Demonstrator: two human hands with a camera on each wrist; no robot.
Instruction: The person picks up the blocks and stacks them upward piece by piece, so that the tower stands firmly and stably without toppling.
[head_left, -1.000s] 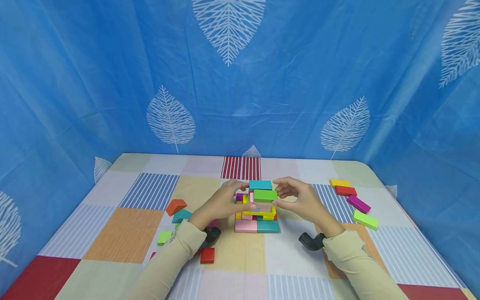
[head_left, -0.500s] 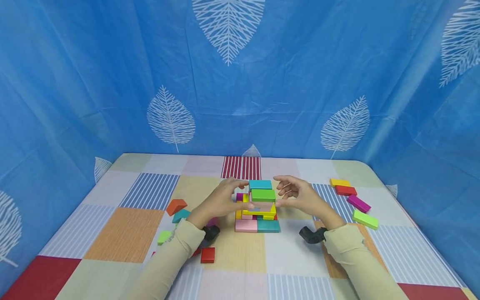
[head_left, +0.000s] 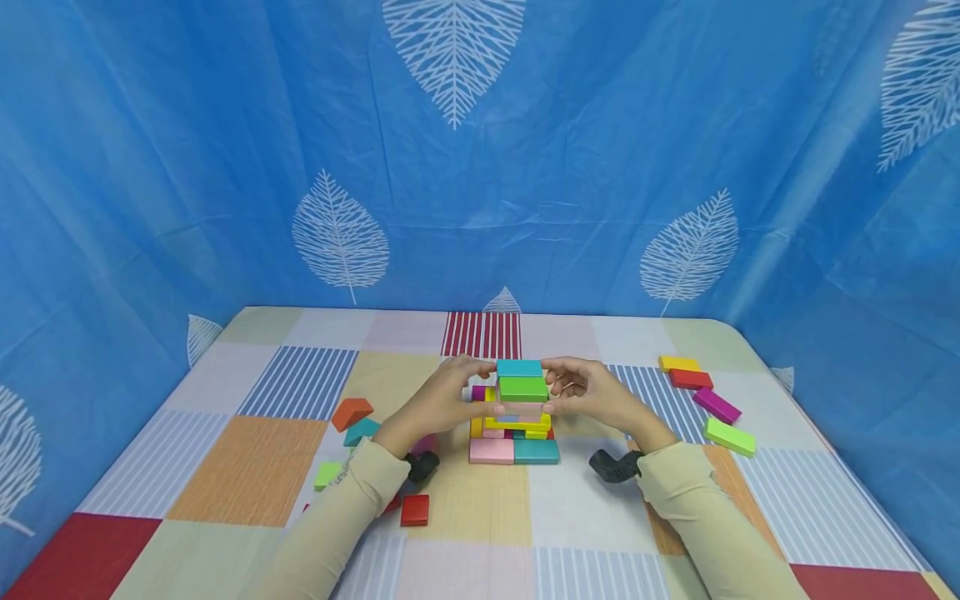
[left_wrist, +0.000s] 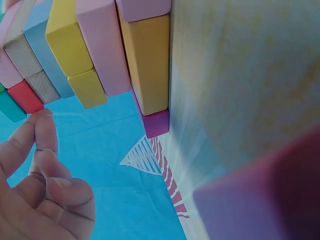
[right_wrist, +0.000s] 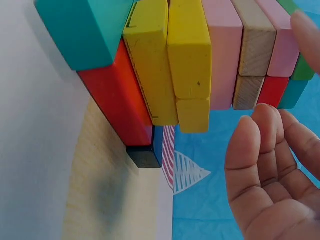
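A: Where's the stack?

B: Stack of coloured blocks (head_left: 517,423) sits around mid-desk, between left and right edges, set in from the far edge. Green top block (head_left: 523,386) at front, teal top block (head_left: 518,368) behind it. Pink base block (head_left: 491,451) and teal base block (head_left: 536,451) side by side at the bottom front.

A: Hands?

B: Apart, one per side of the upper stack. Left hand (head_left: 453,396) and right hand (head_left: 592,396) each have thumb toward the front, index finger toward the back, spread rather than wrapped. Left wrist view: fingertip touches a red inner block (left_wrist: 26,97). Right wrist view: fingertips at the stack's end; contact there, can't tell.

A: Loose parts?

B: Toward the right edge: yellow block (head_left: 678,364), red flat block (head_left: 690,379), purple block (head_left: 717,406), lime block (head_left: 730,437). Left of the stack: orange block (head_left: 352,412), teal wedge (head_left: 362,431). Nearer the viewer: red square block (head_left: 415,510).

A: Labels?

B: Mark on the left sleeve (head_left: 367,492), too small to read. Blue curtain (head_left: 555,167) past the far edge has white leaf prints.
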